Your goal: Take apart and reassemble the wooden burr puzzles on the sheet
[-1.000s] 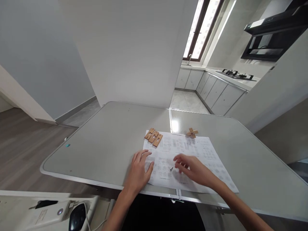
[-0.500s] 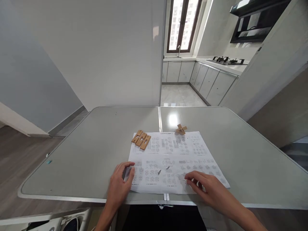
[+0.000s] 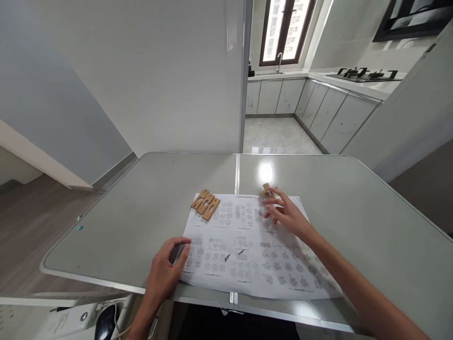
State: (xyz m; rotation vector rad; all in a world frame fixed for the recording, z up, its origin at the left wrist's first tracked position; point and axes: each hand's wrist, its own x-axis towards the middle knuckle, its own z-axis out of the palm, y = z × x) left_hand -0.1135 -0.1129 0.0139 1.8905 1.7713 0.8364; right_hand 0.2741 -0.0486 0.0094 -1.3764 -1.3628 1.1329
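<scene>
While a white box (image 3: 72, 323) and a black rounded object (image 3: 105, 323) sit below the near edge of the table (image 3: 141, 222) at the left, the left hand (image 3: 166, 267) rests at the left edge of a printed sheet (image 3: 221, 230), its thumb and fingers parted and released. Lying close along the table's near edge, the sheet has its long axis running left to right and bears 2 dark ticks; the right forearm (image 3: 339, 264) crosses its right side, hiding part of it. A teal scrap (image 3: 79, 228) lies near the table's left edge. Farther in, 3 flat slotted wooden pieces (image 3: 208, 208) lie side by side over the sheet's far left corner, their long axes slanting from near left to far right. Above the sheet's far part is the right hand (image 3: 288, 215), fingers loosely spread; whether a fingertip touches the small wooden construction (image 3: 266, 186) cannot be told. That construction sits at the sheet's far edge, 1 arm pointing toward the table's far edge; fingers cover the rest, leaving its long axis unclear. Beyond stand a pale wall (image 3: 177, 85), cabinets (image 3: 271, 97) and a hob (image 3: 366, 76).
</scene>
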